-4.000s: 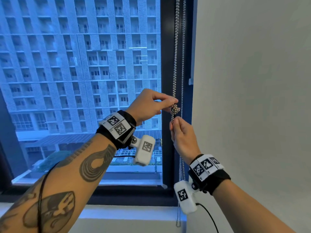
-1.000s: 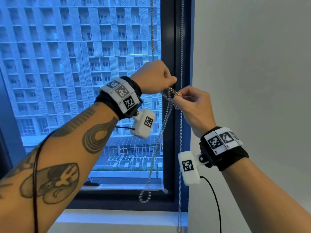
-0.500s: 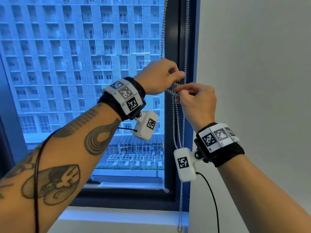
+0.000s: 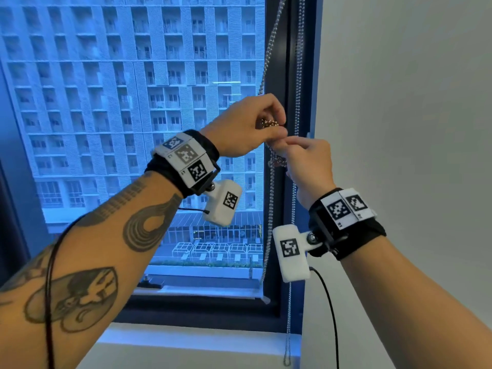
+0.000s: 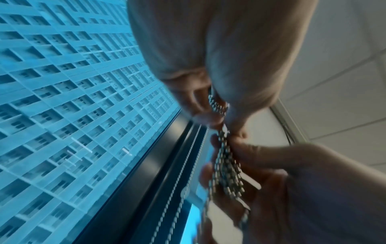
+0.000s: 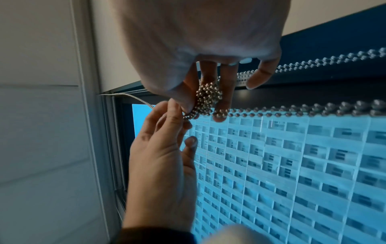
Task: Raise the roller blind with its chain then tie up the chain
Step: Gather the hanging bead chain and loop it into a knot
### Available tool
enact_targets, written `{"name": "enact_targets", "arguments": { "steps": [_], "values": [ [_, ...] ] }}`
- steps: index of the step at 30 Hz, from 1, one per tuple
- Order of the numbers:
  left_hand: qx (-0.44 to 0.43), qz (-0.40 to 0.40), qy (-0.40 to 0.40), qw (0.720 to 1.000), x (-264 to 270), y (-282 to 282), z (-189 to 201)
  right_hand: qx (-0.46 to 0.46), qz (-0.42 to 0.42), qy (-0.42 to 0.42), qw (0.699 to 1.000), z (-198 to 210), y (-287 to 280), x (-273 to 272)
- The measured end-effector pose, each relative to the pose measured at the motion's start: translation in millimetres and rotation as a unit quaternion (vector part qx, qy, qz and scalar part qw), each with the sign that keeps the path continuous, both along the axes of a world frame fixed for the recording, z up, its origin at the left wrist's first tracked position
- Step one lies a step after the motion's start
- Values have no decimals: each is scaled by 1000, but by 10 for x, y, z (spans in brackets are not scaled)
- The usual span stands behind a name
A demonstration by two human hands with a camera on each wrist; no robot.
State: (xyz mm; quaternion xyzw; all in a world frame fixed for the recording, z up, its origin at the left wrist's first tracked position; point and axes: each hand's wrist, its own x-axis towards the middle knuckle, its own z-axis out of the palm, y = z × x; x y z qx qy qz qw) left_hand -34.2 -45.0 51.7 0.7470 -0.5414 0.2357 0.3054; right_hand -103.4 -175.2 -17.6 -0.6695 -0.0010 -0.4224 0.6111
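The silver bead chain (image 4: 271, 209) hangs beside the dark window frame, and its strands run up out of the top of the head view. A bunched knot of beads (image 6: 206, 99) sits between my two hands. My left hand (image 4: 279, 129) pinches the upper part of the bunch (image 4: 269, 123) with thumb and curled fingers. Just below and to the right, my right hand (image 4: 279, 149) grips the knot (image 4: 277, 162). In the left wrist view the chain (image 5: 227, 165) runs from my left hand's fingers (image 5: 198, 100) into my right hand (image 5: 271, 165). The blind itself is out of sight.
The window glass (image 4: 133, 129) is uncovered and shows a tall building outside. A white wall (image 4: 399, 129) stands close on the right. A pale sill (image 4: 199, 344) runs along the bottom, and the chain's lowest loop (image 4: 287, 352) hangs down to it.
Four seconds ago the knot hung lower in view. The hanging loop, slung out to the left a second ago, now hangs near the frame. My hands stay together on the knot.
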Motion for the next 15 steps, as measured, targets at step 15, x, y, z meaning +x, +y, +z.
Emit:
{"name": "enact_targets", "arguments": {
  "steps": [15],
  "values": [
    [-223,-14,393,892,-37,-138,-691,73,80,2,994,-54,-78,9]
  ]
}}
